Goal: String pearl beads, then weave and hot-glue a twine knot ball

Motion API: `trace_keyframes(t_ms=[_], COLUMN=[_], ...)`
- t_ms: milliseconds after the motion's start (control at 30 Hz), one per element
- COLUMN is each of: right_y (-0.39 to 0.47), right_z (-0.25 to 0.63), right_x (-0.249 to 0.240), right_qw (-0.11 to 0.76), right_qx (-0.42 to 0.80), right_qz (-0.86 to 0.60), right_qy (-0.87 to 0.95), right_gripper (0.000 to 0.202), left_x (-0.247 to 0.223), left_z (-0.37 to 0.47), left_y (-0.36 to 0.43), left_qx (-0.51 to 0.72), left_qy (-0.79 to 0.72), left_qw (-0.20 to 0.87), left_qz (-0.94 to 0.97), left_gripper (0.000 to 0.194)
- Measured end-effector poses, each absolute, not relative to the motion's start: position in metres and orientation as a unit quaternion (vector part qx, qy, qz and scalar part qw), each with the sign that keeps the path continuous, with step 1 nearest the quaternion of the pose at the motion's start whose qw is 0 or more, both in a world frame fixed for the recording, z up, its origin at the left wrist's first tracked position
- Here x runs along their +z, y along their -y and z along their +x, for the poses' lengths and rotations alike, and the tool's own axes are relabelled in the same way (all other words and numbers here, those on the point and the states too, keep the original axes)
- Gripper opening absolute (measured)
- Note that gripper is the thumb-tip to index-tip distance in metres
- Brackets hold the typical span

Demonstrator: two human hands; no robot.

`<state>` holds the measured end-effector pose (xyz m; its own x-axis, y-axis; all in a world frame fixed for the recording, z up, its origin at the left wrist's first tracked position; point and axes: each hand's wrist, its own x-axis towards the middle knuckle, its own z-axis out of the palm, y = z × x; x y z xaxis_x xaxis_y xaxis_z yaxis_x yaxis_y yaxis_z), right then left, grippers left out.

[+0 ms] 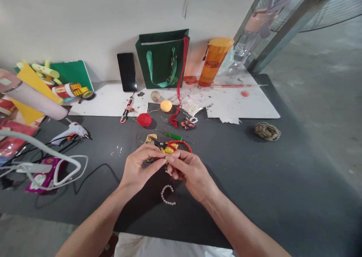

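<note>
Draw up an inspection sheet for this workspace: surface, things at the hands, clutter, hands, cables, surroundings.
Surface: dark table; white board at the back, with red stains.
Things at the hands: string of white beads below them; red-handled scissors just beyond, partly hidden.
Clutter: red ball of yarn, green-handled tool, phone, glue gun.
Hands: left hand and right hand meet at the fingertips; what they pinch is too small to tell.
Cables: thick white cable loops at the left; thin black cable crosses the table nearby.
Surroundings: pale wall behind; green bag and orange bottle stand before it.
</note>
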<state>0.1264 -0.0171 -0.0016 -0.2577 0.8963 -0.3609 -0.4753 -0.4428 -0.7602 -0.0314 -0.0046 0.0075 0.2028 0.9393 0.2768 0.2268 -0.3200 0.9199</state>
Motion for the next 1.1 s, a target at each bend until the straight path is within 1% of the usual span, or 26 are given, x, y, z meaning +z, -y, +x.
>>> trace_keyframes(t_ms=[100, 267, 467, 633, 867, 1100], right_y=[0.0173, 0.0181, 0.0190, 0.0197, 0.0193, 0.0193], right_z=[0.1263, 0.1267, 0.1269, 0.1262, 0.1259, 0.1265], right_x=[-0.0013, -0.0014, 0.0009, 0.0011, 0.0001, 0.0015], right_qw=[0.462, 0.477, 0.483, 0.477, 0.485, 0.473], right_qx=[0.742, 0.726, 0.709, 0.720, 0.723, 0.731], right_qz=[-0.406, -0.406, -0.415, -0.410, -0.400, -0.402], right_qy=[0.266, 0.283, 0.303, 0.294, 0.287, 0.283], right_gripper=[0.031, 0.028, 0.027, 0.026, 0.033, 0.028], left_x=[0.0075, 0.0092, 0.0099, 0.0107, 0.0097, 0.0112], left_z=[-0.0307, -0.0302, -0.0303, -0.0300, -0.0298, -0.0287], left_y=[0.0058, 0.0067, 0.0067, 0.0064, 0.0060, 0.0064], left_qx=[0.470, 0.480, 0.484, 0.487, 0.485, 0.471], left_qy=[-0.421, -0.411, -0.407, -0.414, -0.430, -0.455], left_qw=[0.362, 0.283, 0.235, 0.250, 0.267, 0.308], left_qz=[0.686, 0.721, 0.738, 0.727, 0.714, 0.690], left_gripper=[0.011, 0.012, 0.014, 0.015, 0.013, 0.010])
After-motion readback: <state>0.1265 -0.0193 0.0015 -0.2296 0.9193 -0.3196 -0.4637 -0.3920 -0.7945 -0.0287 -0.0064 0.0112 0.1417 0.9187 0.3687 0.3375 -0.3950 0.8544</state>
